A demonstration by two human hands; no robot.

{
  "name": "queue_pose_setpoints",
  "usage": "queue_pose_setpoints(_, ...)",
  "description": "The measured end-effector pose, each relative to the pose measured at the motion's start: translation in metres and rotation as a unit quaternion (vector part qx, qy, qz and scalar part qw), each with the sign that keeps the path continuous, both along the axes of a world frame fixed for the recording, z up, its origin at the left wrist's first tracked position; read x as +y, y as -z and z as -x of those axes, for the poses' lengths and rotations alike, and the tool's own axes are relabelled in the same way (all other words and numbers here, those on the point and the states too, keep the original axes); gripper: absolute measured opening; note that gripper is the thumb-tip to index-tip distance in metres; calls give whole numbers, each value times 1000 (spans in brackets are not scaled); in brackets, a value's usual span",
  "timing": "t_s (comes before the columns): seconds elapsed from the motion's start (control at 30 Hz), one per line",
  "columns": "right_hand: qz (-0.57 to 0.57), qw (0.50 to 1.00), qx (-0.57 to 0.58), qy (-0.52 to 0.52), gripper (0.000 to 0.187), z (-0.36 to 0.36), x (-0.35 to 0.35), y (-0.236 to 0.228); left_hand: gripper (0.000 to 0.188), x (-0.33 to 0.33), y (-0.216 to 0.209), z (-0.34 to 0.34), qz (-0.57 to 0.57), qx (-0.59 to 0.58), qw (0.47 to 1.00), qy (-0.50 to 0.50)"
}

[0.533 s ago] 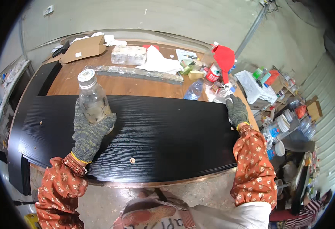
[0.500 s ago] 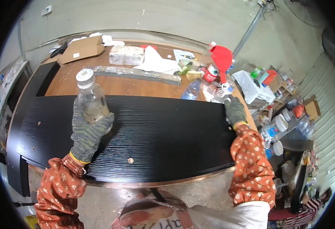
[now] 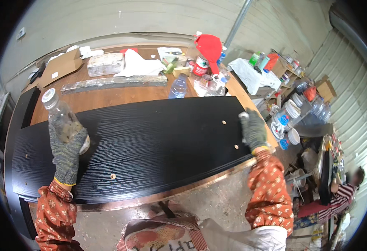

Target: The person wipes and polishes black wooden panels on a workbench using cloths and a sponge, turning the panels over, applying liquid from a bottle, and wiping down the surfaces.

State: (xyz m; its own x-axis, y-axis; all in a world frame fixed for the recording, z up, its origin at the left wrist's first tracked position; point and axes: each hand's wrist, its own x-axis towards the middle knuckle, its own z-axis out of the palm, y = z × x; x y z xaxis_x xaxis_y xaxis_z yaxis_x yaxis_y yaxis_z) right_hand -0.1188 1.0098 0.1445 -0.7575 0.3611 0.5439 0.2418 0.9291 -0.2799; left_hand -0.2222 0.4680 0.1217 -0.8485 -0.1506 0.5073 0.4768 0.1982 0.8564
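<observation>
A black wood-grain board [image 3: 162, 138] lies across the table before me. My left hand [image 3: 66, 154], in a grey knit glove, is wrapped round a clear bottle [image 3: 62, 119] with a white lid. The bottle leans to the left above the board, with some murky content low inside. At the board's right end is my gloved right hand [image 3: 254, 130], its fingers closed round a small white thing [image 3: 243, 115] that is mostly hidden. Several pale round spots, perhaps holes or plugs, show in the board, such as the near spot [image 3: 113, 176].
Behind the board lie a long grey bar [image 3: 114, 83], a wrapped block [image 3: 105, 64], white cloth [image 3: 139, 66] and a cardboard box [image 3: 61, 69]. A plastic bottle [image 3: 178, 87] and a red cap [image 3: 209, 48] stand far right. Another person [image 3: 345, 193] works at right.
My view has turned to the right, so the table's things sit further left. My right hand has come back from the bottles to the board's right end. The left still holds the bottle.
</observation>
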Motion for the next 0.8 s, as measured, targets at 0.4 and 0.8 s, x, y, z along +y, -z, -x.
queue_pose_setpoints(0.4, 128, 985, 78, -81, 30, -50, -38, 4, 61, -17, 1, 6, 9, -72, 997, 7)
queue_pose_setpoints(0.8, -67, 881, 13, -468, 31, -10, -218, -17, 53, -2, -6, 3, -15, -14, 1000, 8)
